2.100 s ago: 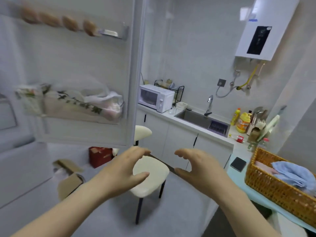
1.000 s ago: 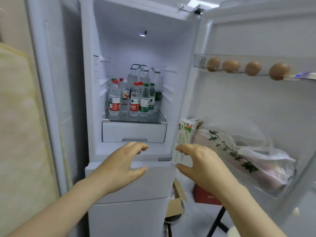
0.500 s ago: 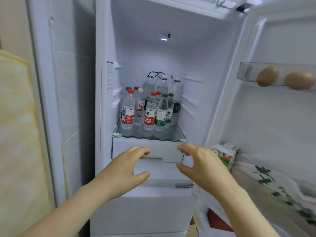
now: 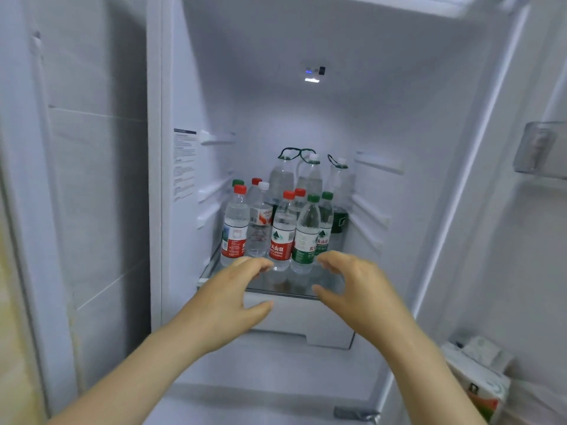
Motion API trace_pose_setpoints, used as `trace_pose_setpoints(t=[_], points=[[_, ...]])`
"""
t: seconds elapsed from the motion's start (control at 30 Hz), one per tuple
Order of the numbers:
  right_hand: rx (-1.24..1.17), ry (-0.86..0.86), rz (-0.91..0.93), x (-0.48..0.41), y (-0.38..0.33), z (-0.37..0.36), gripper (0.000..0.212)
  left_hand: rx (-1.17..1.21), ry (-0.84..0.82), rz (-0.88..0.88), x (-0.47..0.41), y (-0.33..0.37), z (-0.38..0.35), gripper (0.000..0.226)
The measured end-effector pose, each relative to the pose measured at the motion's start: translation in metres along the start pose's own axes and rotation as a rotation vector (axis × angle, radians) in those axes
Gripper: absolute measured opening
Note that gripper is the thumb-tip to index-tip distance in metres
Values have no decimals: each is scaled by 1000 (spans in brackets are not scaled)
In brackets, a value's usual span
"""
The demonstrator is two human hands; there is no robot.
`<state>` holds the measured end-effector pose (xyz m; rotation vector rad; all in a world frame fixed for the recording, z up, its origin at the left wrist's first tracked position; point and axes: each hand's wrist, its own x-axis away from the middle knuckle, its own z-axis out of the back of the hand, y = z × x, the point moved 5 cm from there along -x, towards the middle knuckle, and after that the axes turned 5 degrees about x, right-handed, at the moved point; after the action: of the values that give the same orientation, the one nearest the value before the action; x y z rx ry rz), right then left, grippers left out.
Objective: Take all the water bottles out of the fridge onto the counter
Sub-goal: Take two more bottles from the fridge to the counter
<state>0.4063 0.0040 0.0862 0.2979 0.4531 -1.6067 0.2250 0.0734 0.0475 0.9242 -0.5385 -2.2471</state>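
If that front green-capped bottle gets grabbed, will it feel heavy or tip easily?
The front green-capped bottle looks full, so probably heavy for its size. Tall and narrow on the glass shelf, it could tip if pushed high. Packed against a red-capped bottle, it might knock that over too.

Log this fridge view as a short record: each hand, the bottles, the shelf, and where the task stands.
left hand: open, raised before the front bottles, holding nothing
right hand: open, likewise empty
water bottles: upright cluster, red, green and white caps, taller ones behind
glass shelf: carries the bottles
task: no bottle gripped yet
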Motion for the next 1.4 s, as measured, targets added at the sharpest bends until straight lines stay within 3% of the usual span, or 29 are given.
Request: trace_pose_setpoints(t=[0.67,1.2,1.4], points=[[-131,177,-246,-151,60,-44,48,37,31,-103,-185,-70,-9,58],[-221,204,-204,-229,103,-76,48,55,136,-16,-273,-110,-30,71],[-271,190,-203,-251,110,-97,58,114,163,14,-291,-122,-40,75]])
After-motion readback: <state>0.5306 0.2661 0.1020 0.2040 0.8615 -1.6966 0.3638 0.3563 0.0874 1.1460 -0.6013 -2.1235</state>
